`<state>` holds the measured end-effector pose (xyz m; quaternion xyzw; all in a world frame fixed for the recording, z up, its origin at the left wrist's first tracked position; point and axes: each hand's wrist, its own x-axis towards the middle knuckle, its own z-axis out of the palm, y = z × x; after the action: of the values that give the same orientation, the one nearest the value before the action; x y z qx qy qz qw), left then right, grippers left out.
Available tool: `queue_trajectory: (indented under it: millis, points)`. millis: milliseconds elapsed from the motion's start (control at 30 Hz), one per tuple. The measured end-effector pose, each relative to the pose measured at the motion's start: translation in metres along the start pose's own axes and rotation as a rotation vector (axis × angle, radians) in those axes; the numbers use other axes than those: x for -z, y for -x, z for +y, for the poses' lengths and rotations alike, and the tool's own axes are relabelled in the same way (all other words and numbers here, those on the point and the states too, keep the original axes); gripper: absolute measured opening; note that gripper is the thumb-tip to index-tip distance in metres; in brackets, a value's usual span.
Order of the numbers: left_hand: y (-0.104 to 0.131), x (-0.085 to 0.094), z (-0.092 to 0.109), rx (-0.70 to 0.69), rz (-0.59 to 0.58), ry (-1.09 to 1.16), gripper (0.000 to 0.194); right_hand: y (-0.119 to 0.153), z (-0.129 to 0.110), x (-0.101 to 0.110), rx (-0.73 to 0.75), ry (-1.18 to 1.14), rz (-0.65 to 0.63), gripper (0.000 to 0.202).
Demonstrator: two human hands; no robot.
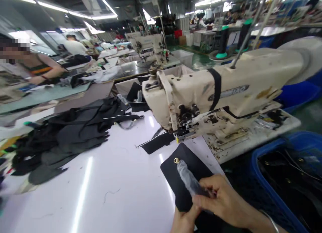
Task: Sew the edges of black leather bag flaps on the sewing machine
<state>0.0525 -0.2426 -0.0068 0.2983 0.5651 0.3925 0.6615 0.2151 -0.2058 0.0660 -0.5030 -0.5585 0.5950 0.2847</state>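
A black panel (168,169) with a gold ring fitting lies at the lower middle, in front of the sewing machine. From the ring runs a strap wrapped in clear plastic (186,176). My right hand (221,201) pinches the wrapped strap between thumb and fingers. Below it, my left hand (185,219) grips the lower edge of the panel, its fingers partly hidden under the material. Another black piece with a pale edge (158,143) rests on the white table by the machine's needle area.
A cream sewing machine (231,89) stands ahead on the right. Black cut pieces (72,135) are piled on the white table (118,179) at left. A blue basket (256,159) holding black pieces is at lower right. A person (42,67) sits at far left.
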Motion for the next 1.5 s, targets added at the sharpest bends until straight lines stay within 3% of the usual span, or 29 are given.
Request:
queue_trajectory:
  millis: [100, 200, 267, 400, 633, 833, 1100, 1500]
  points:
    - [-0.008, 0.022, 0.012, -0.165, 0.259, 0.047, 0.075, -0.025, -0.009, -0.015, 0.141, 0.128, 0.099, 0.017]
    - [-0.027, 0.043, 0.039, -0.269, 0.347, 0.123, 0.067, -0.051, -0.003, -0.014, 0.218, 0.166, 0.356, 0.028]
    - [-0.044, 0.053, 0.061, -0.284, 0.323, 0.186, 0.067, -0.068, 0.007, -0.011, 0.16, 0.151, 0.416, 0.033]
    - [-0.082, 0.062, 0.098, -0.212, 0.221, 0.303, 0.066, -0.091, 0.019, -0.007, 0.003, 0.015, 0.394, 0.041]
    - [-0.136, 0.063, 0.136, -0.153, 0.103, 0.274, 0.044, -0.111, 0.015, -0.003, -0.026, -0.093, 0.3, 0.04]
    - [-0.166, 0.066, 0.151, -0.163, 0.064, 0.262, 0.044, -0.125, 0.007, -0.004, -0.038, -0.168, 0.32, 0.044]
    - [-0.197, 0.064, 0.166, -0.199, 0.004, 0.193, 0.034, -0.15, 0.016, -0.017, -0.01, -0.3, 0.575, 0.04]
    - [-0.217, 0.067, 0.168, -0.252, -0.031, 0.132, 0.035, -0.163, 0.013, -0.035, -0.046, -0.474, 0.731, 0.035]
